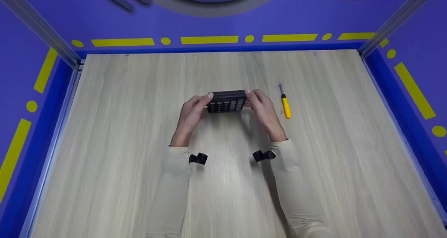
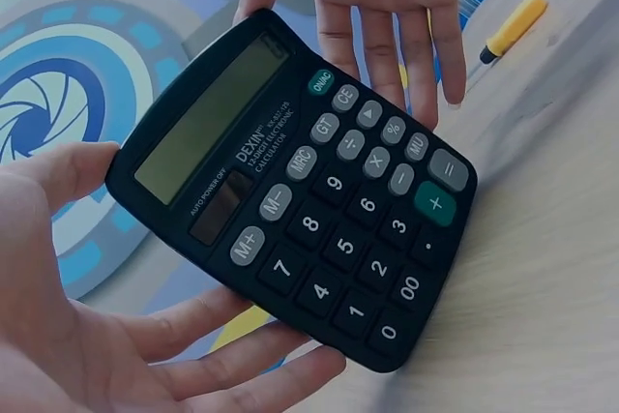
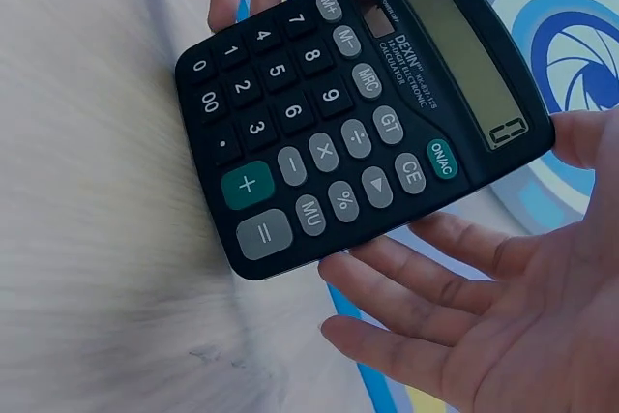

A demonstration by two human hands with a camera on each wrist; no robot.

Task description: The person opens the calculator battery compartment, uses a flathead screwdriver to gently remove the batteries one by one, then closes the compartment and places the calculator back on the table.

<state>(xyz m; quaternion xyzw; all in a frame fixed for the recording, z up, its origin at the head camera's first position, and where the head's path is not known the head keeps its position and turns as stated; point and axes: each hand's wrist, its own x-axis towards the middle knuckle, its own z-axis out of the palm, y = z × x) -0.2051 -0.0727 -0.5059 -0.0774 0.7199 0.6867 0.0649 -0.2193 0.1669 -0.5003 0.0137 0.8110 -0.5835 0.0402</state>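
A black desk calculator [image 1: 226,101] is held up over the table, tilted with its display end away from the person. My left hand [image 1: 189,116] grips its left side, thumb at the upper corner and fingers along the edge and underneath. On the opposite side my right hand [image 1: 264,114] holds it the same way, with the thumb at the display corner. Grey, black and green keys face the person in the left wrist view, where the calculator [image 2: 329,210] fills the middle. The lit display [image 3: 459,50] reads 0 in the right wrist view.
A screwdriver [image 1: 285,105] with a yellow and black handle lies right of the right hand, its shaft pointing to the back. The light wood table [image 1: 122,126] is bordered by blue-purple panels [image 1: 209,28] at the back and sides.
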